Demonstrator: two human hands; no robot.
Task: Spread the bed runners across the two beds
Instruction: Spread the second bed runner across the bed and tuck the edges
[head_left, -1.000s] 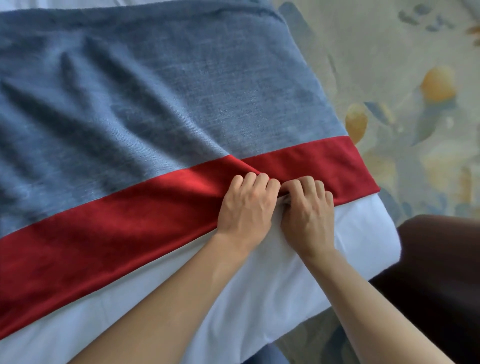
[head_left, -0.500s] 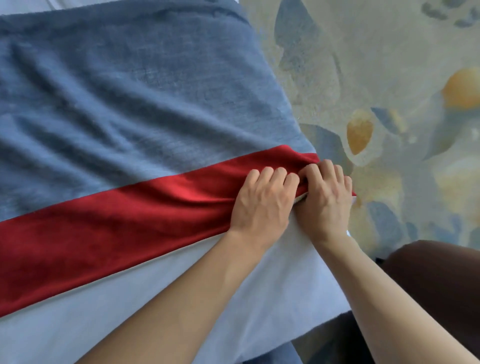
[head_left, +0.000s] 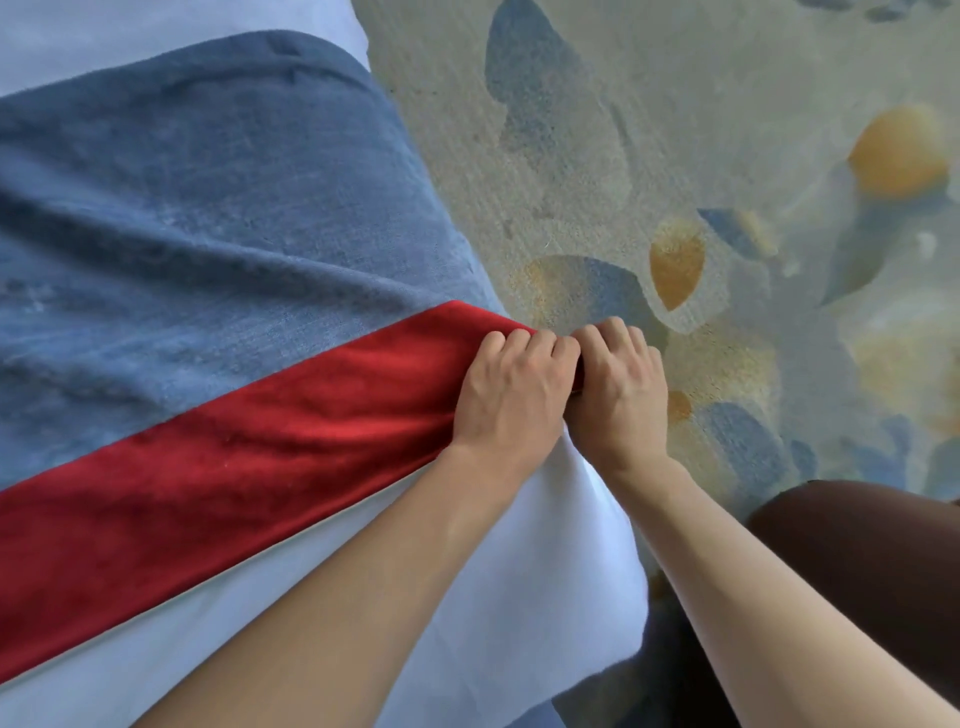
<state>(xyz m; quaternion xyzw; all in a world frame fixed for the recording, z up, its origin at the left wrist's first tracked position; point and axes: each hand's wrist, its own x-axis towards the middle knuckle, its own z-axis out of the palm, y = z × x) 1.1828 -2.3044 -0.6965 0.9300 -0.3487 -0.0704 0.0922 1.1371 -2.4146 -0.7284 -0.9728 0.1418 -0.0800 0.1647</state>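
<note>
Patterned carpet (head_left: 597, 171) borders the bed (head_left: 519, 597). One bed runner (head_left: 234, 338) (blue, red-banded) lies across it, wrinkled; left hand (head_left: 511, 392) and right hand (head_left: 621, 395) each grip its red edge with curled fingers at the bedside. Smoothing remains; second bed unseen.

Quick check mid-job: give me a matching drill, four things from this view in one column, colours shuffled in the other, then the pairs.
Things:
1. runner border
2. runner main panel
3. bed sheet
4. carpet blob

Colours:
A. white
B. orange
C. red
D. blue-grey

Pairs: 1-C, 2-D, 3-A, 4-B.

Left hand and right hand both grip the border's end at the bed edge.
</note>
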